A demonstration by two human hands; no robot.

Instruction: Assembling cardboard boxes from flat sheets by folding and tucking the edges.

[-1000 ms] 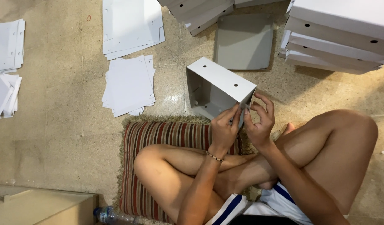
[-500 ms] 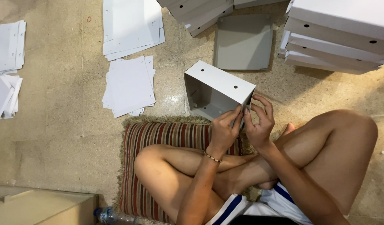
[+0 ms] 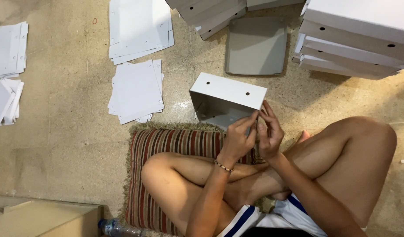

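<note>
Nearest to me, a clear plastic bottle [image 3: 116, 228] lies on the floor [image 3: 70, 145] at the near left, beside a pale wooden edge [image 3: 44, 217]. I sit cross-legged on a striped cushion [image 3: 175, 142] with a fringed border.

Just beyond my knees, my left hand [image 3: 238, 139] and my right hand [image 3: 268, 131] meet at the near right corner of a half-folded white cardboard box [image 3: 226, 98]. The left grip pinches that corner flap between thumb and fingers; the right grip has its fingers pressed together on the same edge, touching the card. A beaded bracelet [image 3: 223, 166] sits on my left wrist.

Compared with a second ago, the box has tipped slightly: its top panel with two round holes now faces me more squarely, and its left corner sits a little further left. My hands have stayed at the same corner.

The box is open toward me, and I see only its own grey inner walls and folded flaps inside.

Further off, a stack of flat white card sheets [image 3: 136, 92] lies left of the box, with another stack [image 3: 138, 28] beyond it. Smaller sheet piles [image 3: 7, 70] lie at the far left. A grey open tray [image 3: 257, 46] sits empty behind the box. Finished white boxes [image 3: 355, 39] are stacked at the far right, and more [image 3: 210, 15] at the far centre.
</note>
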